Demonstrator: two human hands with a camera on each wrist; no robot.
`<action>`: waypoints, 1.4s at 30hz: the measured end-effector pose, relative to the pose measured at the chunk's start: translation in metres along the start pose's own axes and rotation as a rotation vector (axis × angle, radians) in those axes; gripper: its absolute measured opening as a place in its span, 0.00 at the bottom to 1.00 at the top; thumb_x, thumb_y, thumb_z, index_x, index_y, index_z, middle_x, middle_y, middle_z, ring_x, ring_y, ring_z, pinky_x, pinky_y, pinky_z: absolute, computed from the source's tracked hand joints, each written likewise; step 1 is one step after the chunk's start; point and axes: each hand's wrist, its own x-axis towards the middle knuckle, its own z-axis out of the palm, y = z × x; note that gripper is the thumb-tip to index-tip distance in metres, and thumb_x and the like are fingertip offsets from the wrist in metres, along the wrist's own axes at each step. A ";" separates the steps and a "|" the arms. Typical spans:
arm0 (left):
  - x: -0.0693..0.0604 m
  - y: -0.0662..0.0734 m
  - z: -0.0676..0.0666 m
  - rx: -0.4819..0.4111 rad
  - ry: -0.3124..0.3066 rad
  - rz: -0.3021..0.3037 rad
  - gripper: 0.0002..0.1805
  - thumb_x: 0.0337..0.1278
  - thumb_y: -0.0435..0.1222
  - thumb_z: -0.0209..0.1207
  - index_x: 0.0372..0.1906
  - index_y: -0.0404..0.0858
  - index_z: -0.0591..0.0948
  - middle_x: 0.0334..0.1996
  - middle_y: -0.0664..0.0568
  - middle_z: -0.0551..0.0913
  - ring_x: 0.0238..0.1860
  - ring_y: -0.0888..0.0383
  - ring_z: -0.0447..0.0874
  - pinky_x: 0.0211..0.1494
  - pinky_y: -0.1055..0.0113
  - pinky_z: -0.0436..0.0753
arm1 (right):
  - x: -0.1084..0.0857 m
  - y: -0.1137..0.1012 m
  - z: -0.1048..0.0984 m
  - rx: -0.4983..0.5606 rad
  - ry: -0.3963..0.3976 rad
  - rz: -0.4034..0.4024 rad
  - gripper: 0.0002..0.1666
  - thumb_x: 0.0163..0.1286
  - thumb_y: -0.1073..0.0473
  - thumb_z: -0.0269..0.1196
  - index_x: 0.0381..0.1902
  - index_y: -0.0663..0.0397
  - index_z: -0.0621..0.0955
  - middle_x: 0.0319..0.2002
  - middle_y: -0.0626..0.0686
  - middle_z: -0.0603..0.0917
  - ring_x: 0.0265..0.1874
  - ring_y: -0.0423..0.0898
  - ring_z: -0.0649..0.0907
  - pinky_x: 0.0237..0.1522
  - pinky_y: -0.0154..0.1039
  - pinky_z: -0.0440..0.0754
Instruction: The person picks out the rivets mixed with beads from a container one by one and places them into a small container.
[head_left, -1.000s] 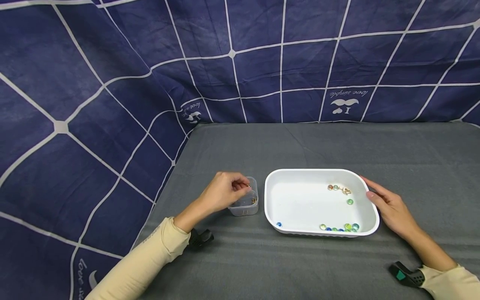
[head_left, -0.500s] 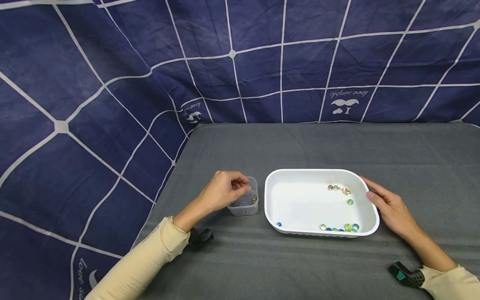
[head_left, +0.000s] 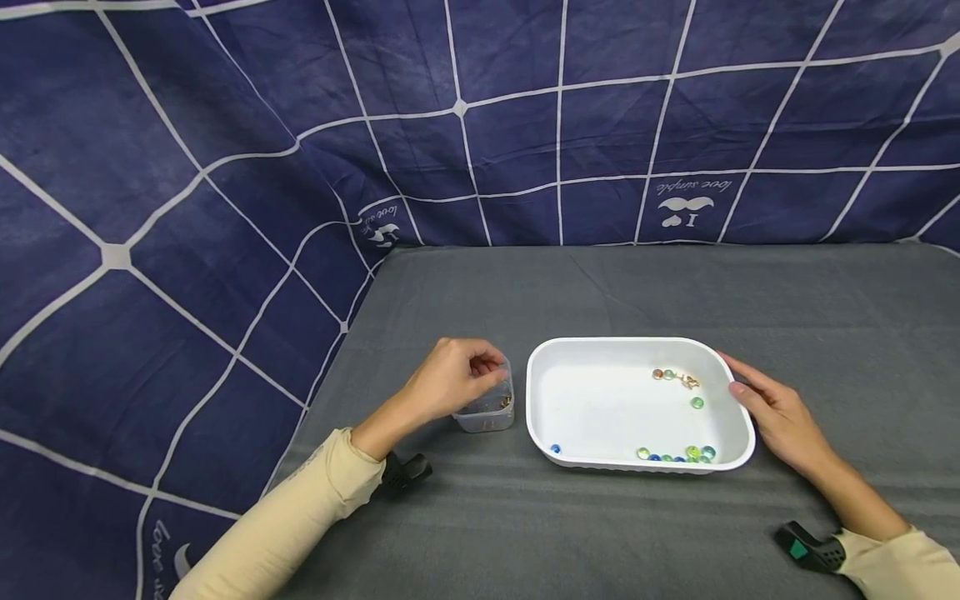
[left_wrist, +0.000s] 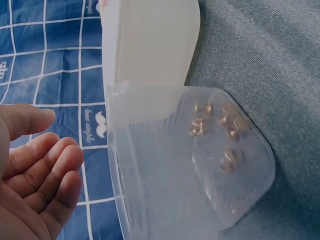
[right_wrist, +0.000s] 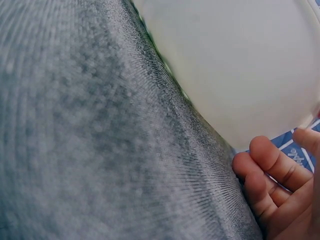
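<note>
My left hand [head_left: 457, 379] hovers over a small clear plastic box [head_left: 486, 423]. In the left wrist view its thumb and loosely bent fingers [left_wrist: 67, 157] stand apart, with nothing between them. Inside the box lie several small gold-coloured studs [left_wrist: 232, 132] with round flat heads. My right hand [head_left: 783, 421] holds the right end of a white tray [head_left: 592, 400], thumb at the rim and fingers along the outer wall. Several green and blue glass marbles [head_left: 692, 452] line the tray's near side. A gold trinket [head_left: 688, 382] and a reddish-brown marble [head_left: 657, 374] lie toward its back right.
Grey cloth [head_left: 600, 533] covers the table under both containers. A blue curtain [head_left: 510, 150] with white grid lines rises behind the table and along its left. The box stands just left of the tray, a narrow gap between them.
A gold-coloured piece seen at my left fingertips a second ago no longer shows there. The left hand has shifted slightly to the right; the right hand keeps its place on the tray.
</note>
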 end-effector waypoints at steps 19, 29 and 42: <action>0.021 0.019 0.017 0.006 -0.079 0.087 0.06 0.55 0.31 0.68 0.37 0.32 0.86 0.28 0.53 0.84 0.29 0.65 0.79 0.35 0.74 0.80 | 0.000 -0.004 0.000 0.037 -0.013 0.009 0.25 0.76 0.62 0.54 0.70 0.58 0.71 0.47 0.20 0.74 0.40 0.22 0.76 0.35 0.20 0.73; 0.034 0.033 0.031 0.028 -0.122 0.144 0.06 0.55 0.31 0.68 0.36 0.33 0.86 0.27 0.54 0.84 0.28 0.65 0.79 0.35 0.76 0.78 | 0.001 -0.006 0.000 0.016 -0.011 0.020 0.25 0.77 0.60 0.54 0.69 0.59 0.71 0.49 0.17 0.70 0.42 0.21 0.74 0.38 0.19 0.71; 0.046 0.045 0.044 0.015 -0.175 0.199 0.05 0.56 0.31 0.68 0.37 0.34 0.86 0.27 0.55 0.84 0.29 0.66 0.79 0.36 0.77 0.77 | 0.002 -0.002 0.000 -0.003 -0.002 0.037 0.25 0.76 0.62 0.54 0.68 0.64 0.71 0.50 0.21 0.71 0.41 0.22 0.74 0.37 0.19 0.71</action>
